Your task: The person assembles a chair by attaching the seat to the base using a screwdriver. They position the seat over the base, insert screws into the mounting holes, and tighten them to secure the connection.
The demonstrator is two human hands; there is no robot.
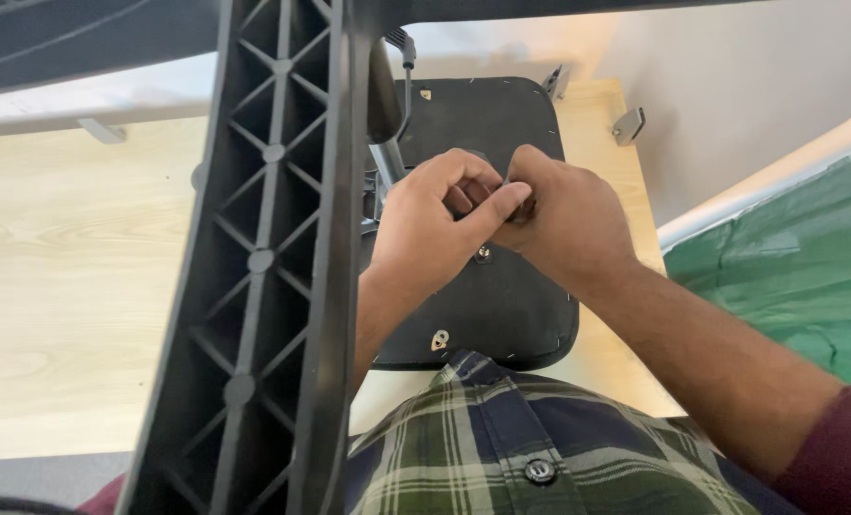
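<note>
An upturned black chair seat (502, 315) lies with its underside up on a light wooden table (82, 267). Both hands meet over its middle. My left hand (430, 224) is curled, with the thumb stretched toward my right hand (564, 219). Together the fingertips pinch a small dark part (521, 208) that is mostly hidden by the fingers. Just below the hands a bolt (483, 254) sits in the seat, and a metal-lined hole (440, 339) shows near the seat's front edge.
A black ribbed chair base leg (273, 257) crosses the foreground and hides my left forearm. Beside it are a grey metal column (385, 162) and a lever with a cable (404, 57). Metal brackets (628, 124) sit at the table's far edge. A green sheet (798, 267) lies at the right.
</note>
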